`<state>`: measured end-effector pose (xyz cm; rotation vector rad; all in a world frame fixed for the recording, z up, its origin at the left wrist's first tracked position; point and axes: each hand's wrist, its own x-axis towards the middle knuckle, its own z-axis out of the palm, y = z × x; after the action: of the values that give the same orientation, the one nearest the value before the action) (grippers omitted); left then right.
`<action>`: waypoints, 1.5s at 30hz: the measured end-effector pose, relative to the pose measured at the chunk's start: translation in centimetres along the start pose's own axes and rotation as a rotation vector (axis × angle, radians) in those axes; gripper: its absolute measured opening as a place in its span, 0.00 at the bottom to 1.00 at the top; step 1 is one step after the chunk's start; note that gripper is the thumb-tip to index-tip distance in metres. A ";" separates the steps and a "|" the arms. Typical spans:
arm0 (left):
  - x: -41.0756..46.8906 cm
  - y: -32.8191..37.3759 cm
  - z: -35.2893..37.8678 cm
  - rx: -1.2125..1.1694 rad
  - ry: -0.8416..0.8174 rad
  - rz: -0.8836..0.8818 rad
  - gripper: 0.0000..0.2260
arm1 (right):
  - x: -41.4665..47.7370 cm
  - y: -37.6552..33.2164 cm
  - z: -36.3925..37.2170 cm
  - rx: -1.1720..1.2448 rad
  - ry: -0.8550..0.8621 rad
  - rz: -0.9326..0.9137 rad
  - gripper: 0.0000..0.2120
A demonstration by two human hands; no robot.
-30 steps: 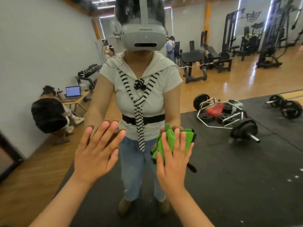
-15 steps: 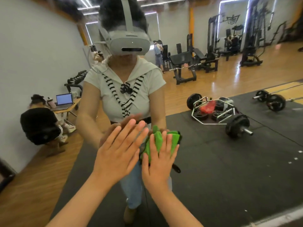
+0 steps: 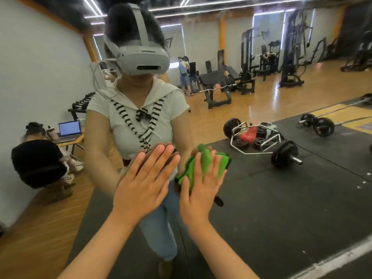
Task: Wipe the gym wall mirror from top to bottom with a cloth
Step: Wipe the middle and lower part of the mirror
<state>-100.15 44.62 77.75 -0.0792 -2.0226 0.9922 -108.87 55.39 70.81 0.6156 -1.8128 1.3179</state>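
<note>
The wall mirror (image 3: 281, 198) fills nearly the whole head view and reflects me and the gym behind me. My right hand (image 3: 199, 190) lies flat with straight fingers on a bunched green cloth (image 3: 203, 166), pressing it against the glass at about waist height of my reflection. My left hand (image 3: 145, 182) is spread flat against the mirror just left of the cloth, holding nothing. The two hands are close together. The mirror's lower edge shows as a pale strip (image 3: 332, 258) at the bottom right.
All else is reflection: a hex bar with weight plates (image 3: 259, 141) on black matting, a barbell (image 3: 318, 125), benches and machines (image 3: 221, 83) at the back, a seated person (image 3: 38, 162) by a laptop (image 3: 69, 128), a standing person (image 3: 184, 74) far off.
My left hand slid right until it sits close beside the right hand. The right hand and cloth shifted slightly left on the glass. My view turned and tilted a little.
</note>
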 end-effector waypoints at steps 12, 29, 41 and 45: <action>-0.2 0.1 0.3 -0.056 0.048 -0.023 0.26 | 4.2 6.8 -2.2 0.091 0.237 0.463 0.28; -0.4 0.2 0.4 0.039 0.043 -0.011 0.28 | 3.8 10.6 -3.1 0.159 0.310 0.762 0.30; -1.2 -0.9 -1.6 0.000 -0.059 0.044 0.27 | -2.0 13.5 -4.7 -0.103 -0.139 -0.090 0.29; -5.1 -3.3 -3.3 0.023 -0.106 0.022 0.28 | -0.4 5.8 -2.2 0.156 0.060 0.529 0.30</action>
<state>-93.61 42.37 77.59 -0.0372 -2.1095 1.0527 -112.37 59.42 67.57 0.1690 -1.9069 1.8152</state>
